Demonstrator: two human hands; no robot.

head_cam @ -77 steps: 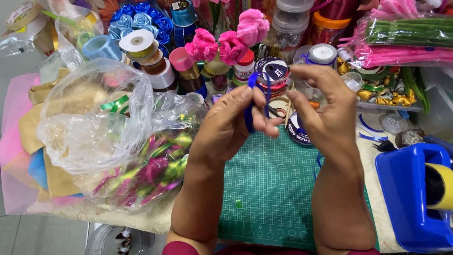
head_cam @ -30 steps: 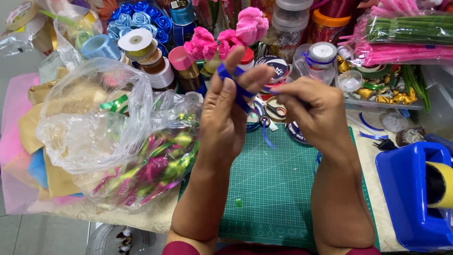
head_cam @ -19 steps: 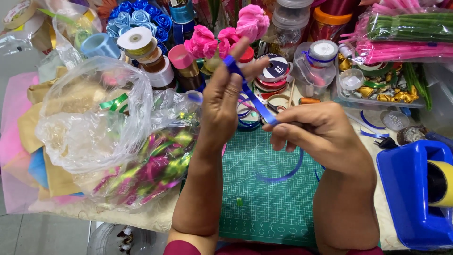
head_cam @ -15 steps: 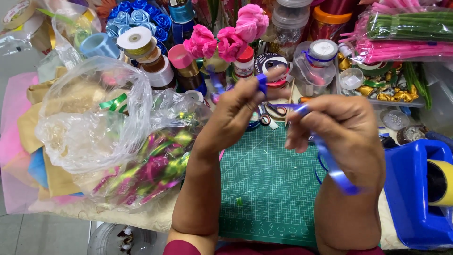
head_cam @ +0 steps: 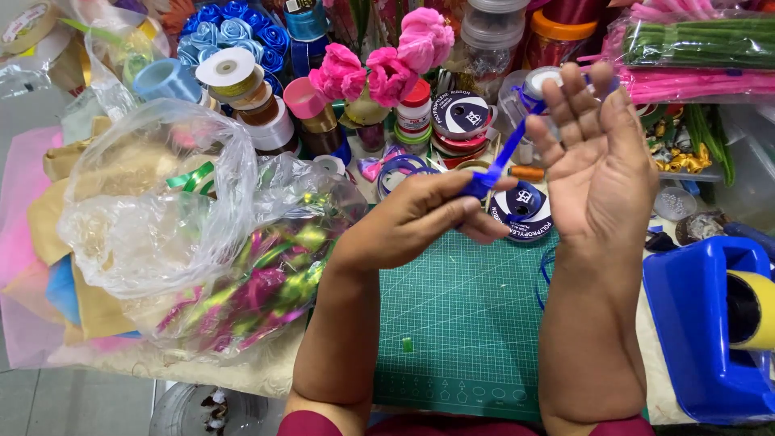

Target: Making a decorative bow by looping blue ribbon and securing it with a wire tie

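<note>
- Since half a second ago the right hand (head_cam: 601,157) has lifted from beside the left and now stands upright with its palm to the camera, fingers spread and straight.
- Left hand (head_cam: 420,218) has stayed low over the mat (head_cam: 468,331), thumb and fingers pinched shut on the blue ribbon (head_cam: 502,157).
- From that pinch the ribbon runs taut, up and to the right, to the right hand's thumb side near the fingertips; how it is caught there I cannot tell, since no finger curls on it.
- More ribbon shows as a thin blue loop by the right wrist, just over the mat's right edge.
- Both hands are apart, joined only by the ribbon.
- Behind the ribbon lies a flat ribbon spool (head_cam: 521,211) with a dark blue label, resting at the mat's far edge.
- Left of the arms sits a clear plastic bag (head_cam: 153,218), and below it a second bag of shiny pink and green bows (head_cam: 258,282).
- Farther back the bench (head_cam: 266,379) is crowded: stacked ribbon rolls (head_cam: 234,81), blue ribbon roses (head_cam: 230,32), pink fabric flowers (head_cam: 387,60), and small jars (head_cam: 416,105).
- At the right edge stands a blue tape dispenser (head_cam: 702,323) holding a yellow roll.
- Upper right, packets of green and pink stems (head_cam: 694,48) lie stacked.
</note>
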